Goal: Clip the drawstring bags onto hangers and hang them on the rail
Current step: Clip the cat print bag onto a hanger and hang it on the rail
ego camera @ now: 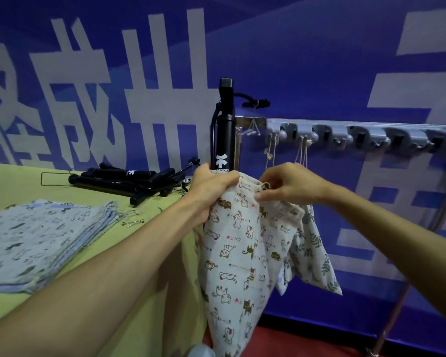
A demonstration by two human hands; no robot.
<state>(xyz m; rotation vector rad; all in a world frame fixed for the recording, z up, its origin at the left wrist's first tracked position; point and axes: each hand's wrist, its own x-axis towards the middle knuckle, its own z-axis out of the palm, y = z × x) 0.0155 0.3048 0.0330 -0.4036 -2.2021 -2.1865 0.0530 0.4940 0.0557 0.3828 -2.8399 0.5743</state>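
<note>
The left hand [211, 181] is clenched on the gathered left side of the bag [237, 253] mouth. The right hand [286, 185] pinches the hem on the other side, right at the cord [264, 186]. The two hands are close but not touching. A black pump [224, 135] stands upright out of the mouth (it looks to be inside, though the left hand hides where it enters).

To do this well, I'd keep the left grip firm so the weight stays put. The right hand should draw the cord straight out from the hem, not downward, so the mouth closes evenly.

The bag is held in the air off the table [16, 184] edge, in front of and below the rail [371, 137], not yet on it. Its long axis runs about vertical, mouth up and bottom pointing at the floor.
</note>
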